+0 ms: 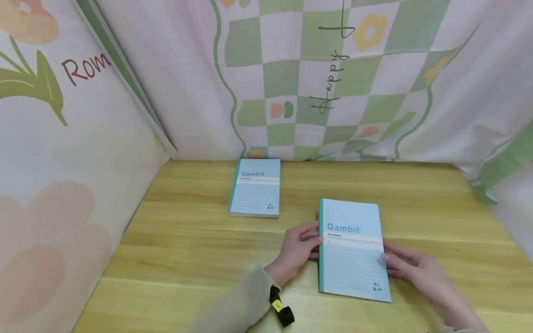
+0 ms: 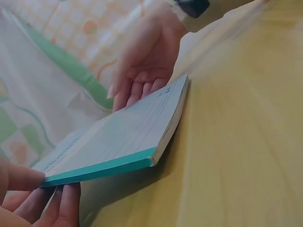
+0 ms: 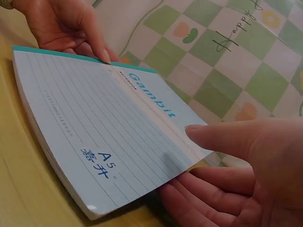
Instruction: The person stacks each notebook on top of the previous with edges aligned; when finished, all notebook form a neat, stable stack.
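A light-blue Gambit notebook (image 1: 351, 263) with a teal spine is held tilted just above the wooden table. My left hand (image 1: 296, 249) pinches it along the spine, thumb on the cover and fingers beneath, as the left wrist view shows. At the opposite long edge is my right hand (image 1: 416, 268). In the right wrist view, its fingers (image 3: 208, 194) lie under that edge, and its thumb (image 3: 222, 137) extends over the cover, looking raised off it. The fingertips beneath are hidden.
A second notebook (image 1: 256, 192) of the same design lies flat at the back of the table (image 1: 187, 245), left of the held one. Behind the table hangs a green-and-white checked curtain (image 1: 283, 78); a printed sheet (image 1: 83, 152) borders the left side.
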The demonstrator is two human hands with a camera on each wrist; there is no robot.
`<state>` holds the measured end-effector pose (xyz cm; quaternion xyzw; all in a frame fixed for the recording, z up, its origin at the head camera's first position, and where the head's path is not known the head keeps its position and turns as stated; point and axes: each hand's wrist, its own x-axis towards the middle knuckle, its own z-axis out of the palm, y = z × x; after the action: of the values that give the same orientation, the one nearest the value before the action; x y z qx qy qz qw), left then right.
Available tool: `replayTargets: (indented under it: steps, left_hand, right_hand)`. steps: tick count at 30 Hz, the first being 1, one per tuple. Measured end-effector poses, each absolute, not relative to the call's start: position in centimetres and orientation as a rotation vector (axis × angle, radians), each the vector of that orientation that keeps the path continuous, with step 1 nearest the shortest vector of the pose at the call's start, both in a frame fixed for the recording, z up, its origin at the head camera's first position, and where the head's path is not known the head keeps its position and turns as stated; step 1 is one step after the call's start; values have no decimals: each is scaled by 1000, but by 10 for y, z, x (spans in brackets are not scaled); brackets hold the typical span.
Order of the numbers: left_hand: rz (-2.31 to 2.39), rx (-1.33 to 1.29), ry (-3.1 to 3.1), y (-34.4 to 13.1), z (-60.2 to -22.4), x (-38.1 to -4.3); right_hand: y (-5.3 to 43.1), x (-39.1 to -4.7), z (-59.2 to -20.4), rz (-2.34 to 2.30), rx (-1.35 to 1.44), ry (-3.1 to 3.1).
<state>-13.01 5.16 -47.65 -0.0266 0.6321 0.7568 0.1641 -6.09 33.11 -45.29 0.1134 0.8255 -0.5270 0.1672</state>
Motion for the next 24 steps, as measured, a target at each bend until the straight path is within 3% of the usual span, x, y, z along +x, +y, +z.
replayTargets:
  steps: [18,24]
  left_hand:
    - [2222,-84,1775,-2,-475,-168]
    - [2239,-92,1746,-13,-470,-167]
  right_hand:
    - [280,-68,-461,-1844,42,2149]
    - [266,-72,-461,-1921,119,2158]
